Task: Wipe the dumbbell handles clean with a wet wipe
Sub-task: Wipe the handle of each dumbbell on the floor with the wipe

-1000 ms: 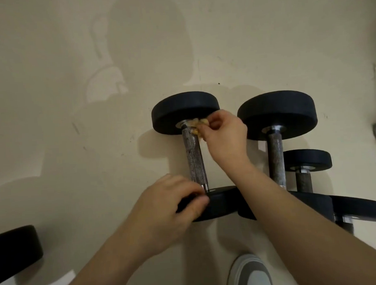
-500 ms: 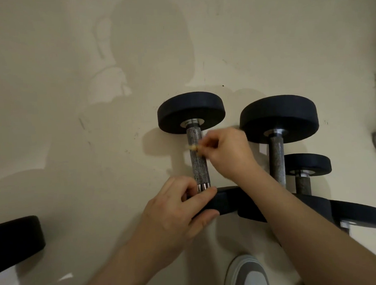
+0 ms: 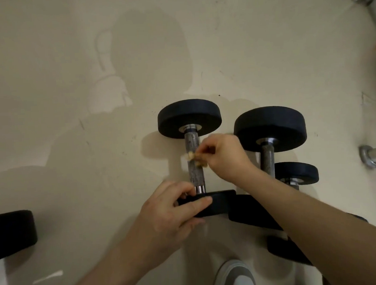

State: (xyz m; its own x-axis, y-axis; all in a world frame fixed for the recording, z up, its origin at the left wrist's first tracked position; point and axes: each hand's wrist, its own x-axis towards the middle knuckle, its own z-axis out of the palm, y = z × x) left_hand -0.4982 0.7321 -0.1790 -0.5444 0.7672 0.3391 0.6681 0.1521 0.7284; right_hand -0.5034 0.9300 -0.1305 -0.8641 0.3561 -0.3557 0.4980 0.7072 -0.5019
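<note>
A: Dumbbell lies on the floor, centre frame, rusty handle running away from the camera. What's around it?

B: Bigger dumbbell just beside it on the right, a small one beyond that, partly hidden by the right forearm. Black weight at the left edge, well apart. Grey shoe at the bottom. Metal tube at the right edge.

A: Surface?

B: Beige floor, scuffed, shadow of the person across it.

A: Hands?

B: Left hand grips the near plate, fingers curled over its rim. Right hand reaches in from the right, fingers pinched closed on a yellowed wet wipe, pressed against mid-handle.
</note>
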